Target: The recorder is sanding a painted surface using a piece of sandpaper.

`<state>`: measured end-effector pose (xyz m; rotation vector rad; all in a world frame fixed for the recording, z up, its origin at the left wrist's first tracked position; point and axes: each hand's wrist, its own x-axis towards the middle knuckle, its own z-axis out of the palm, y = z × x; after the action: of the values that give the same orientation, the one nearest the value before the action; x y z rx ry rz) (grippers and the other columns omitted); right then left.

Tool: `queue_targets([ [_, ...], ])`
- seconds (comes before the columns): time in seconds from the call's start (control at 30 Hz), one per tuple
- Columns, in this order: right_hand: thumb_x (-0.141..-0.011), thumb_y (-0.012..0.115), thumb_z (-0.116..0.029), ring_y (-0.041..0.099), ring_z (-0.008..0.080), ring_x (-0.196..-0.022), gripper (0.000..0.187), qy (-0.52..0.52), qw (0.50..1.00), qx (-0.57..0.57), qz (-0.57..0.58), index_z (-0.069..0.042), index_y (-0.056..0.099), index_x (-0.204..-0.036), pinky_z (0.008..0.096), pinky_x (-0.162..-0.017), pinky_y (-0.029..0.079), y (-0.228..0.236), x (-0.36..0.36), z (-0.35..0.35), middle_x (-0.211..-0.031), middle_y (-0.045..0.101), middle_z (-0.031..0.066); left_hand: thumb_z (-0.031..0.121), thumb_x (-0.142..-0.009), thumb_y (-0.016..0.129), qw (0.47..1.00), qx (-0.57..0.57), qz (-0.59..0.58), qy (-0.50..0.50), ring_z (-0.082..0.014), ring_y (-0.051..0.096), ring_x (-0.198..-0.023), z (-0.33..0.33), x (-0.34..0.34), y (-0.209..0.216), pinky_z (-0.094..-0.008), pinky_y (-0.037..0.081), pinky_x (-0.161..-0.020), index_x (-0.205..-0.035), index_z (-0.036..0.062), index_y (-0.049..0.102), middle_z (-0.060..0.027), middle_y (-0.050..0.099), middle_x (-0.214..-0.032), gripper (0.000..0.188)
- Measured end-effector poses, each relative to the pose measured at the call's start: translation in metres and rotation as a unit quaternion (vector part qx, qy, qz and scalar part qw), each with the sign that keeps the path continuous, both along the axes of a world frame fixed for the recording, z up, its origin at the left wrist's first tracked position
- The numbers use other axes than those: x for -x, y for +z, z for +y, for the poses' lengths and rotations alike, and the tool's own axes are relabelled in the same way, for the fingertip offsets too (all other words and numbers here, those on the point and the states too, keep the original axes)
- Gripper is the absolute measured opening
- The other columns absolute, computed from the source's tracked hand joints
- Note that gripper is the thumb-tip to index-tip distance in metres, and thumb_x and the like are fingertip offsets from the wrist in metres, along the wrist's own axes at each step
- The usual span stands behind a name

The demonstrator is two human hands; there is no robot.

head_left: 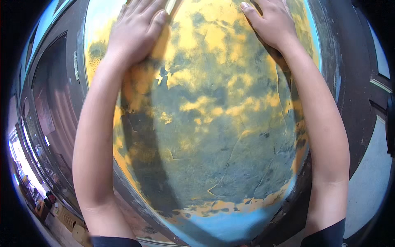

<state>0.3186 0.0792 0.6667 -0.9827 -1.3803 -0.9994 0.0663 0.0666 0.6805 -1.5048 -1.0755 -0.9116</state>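
A painted wall panel [201, 123] fills the middle of the view, with patchy yellow and grey-green paint over it and a blue band along its bottom. My left hand [138, 31] lies toward the panel's upper left, its fingers stretched upward and cut off by the top edge. Beside its thumb shows a thin pale strip [170, 5], too little of it visible to name. My right hand [273, 22] is at the upper right of the panel, thumb apart and the other fingers partly out of view. Nothing shows in its grasp. Whether either palm presses on the surface is hidden.
Dark framing [329, 53] borders the panel on the right, with a light blue surface [370, 185] beyond. On the left stand a dark door frame [51, 37] and a brownish curtain [63, 94]. A tan plastic chair [66, 218] sits low on the left.
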Motion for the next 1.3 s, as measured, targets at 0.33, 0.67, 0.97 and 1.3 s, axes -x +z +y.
queue_targets([
  [0.33,-0.097,0.045,-0.036,0.022,0.0329,-0.148,0.055,-0.001,1.0,0.005,0.0,-0.013,0.043,-0.147,0.0452,-0.123,0.011,0.001,-0.001,0.0,-0.157,0.032,0.0155,0.035,-0.102,0.029,0.999,-0.003,-0.016,-0.027,-0.0342,0.018,-0.149,-0.005,0.012,-0.001,-0.0426,0.012,-0.122,-0.149,0.0039,0.038,-0.0183,0.028,-0.159,0.057],
  [0.67,-0.096,0.046,-0.037,0.027,0.0339,-0.146,0.054,0.028,0.999,-0.014,0.008,-0.013,0.046,-0.145,0.0464,-0.122,0.013,0.0,0.001,0.002,-0.155,0.036,0.0158,0.039,-0.102,0.028,0.999,-0.033,-0.007,-0.043,-0.0326,0.018,-0.15,0.002,0.017,0.004,-0.0429,0.011,-0.122,-0.149,0.0062,0.04,-0.0159,0.03,-0.158,0.058],
  [0.97,-0.097,0.046,-0.034,0.026,0.0337,-0.146,0.051,0.026,0.999,-0.019,0.003,-0.012,0.049,-0.143,0.0448,-0.122,0.014,0.001,-0.004,0.004,-0.155,0.036,0.0158,0.035,-0.102,0.026,0.999,-0.029,-0.04,-0.001,-0.0331,0.018,-0.15,-0.003,0.025,0.004,-0.0427,0.01,-0.122,-0.15,0.0048,0.035,-0.0166,0.028,-0.159,0.058],
  [1.3,-0.097,0.046,-0.034,0.024,0.0336,-0.147,0.052,0.026,0.999,-0.011,0.018,-0.013,0.048,-0.144,0.0439,-0.122,0.015,-0.002,-0.001,0.0,-0.155,0.035,0.0156,0.036,-0.102,0.027,0.998,-0.04,-0.042,0.005,-0.0331,0.018,-0.149,0.008,0.049,0.0,-0.0435,0.011,-0.122,-0.15,0.0068,0.037,-0.0156,0.026,-0.16,0.057],
])
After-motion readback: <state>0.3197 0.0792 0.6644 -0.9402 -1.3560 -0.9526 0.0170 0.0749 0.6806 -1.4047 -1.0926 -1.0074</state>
